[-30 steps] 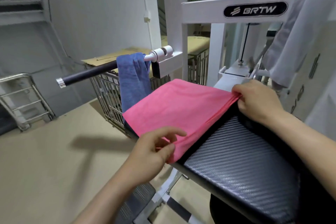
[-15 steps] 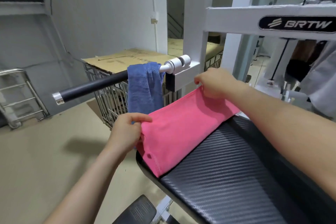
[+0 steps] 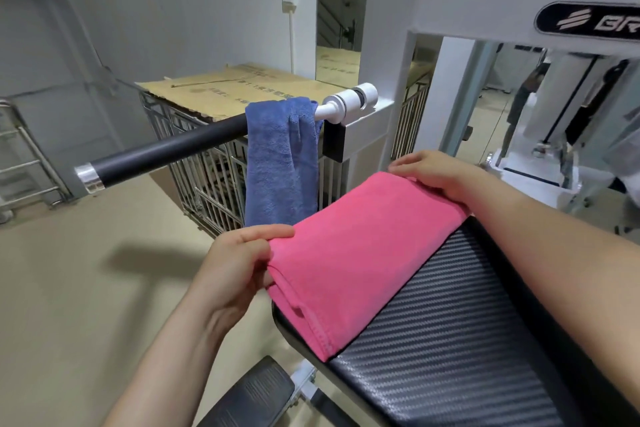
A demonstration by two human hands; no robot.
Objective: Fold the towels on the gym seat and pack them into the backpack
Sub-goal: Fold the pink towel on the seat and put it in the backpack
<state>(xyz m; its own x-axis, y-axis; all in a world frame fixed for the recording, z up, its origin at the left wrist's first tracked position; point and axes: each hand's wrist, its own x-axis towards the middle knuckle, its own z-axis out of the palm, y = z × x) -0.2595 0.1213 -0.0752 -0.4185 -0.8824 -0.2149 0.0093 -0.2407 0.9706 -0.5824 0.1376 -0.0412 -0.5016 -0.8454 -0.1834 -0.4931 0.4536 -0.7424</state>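
A pink towel [image 3: 349, 260], folded into a long strip, lies across the left end of the black ribbed gym seat [image 3: 450, 340]. My left hand [image 3: 235, 270] pinches its near-left corner between thumb and fingers. My right hand [image 3: 436, 173] lies palm down on the towel's far end, fingers on the folded edge. A blue towel [image 3: 280, 163] hangs draped over the black handle bar [image 3: 166, 152] behind the seat. No backpack is visible.
White machine frame with a BRTW label [image 3: 588, 19] rises at the right. A metal cage [image 3: 207, 177] topped with cardboard stands behind the bar. A small black pad [image 3: 252, 399] sits low in front. Beige floor [image 3: 69, 288] lies to the left.
Both hands carried the towel's near edge away from me to the far edge, folding it from a wide sheet into a narrow strip. My right hand now lies flat on it.
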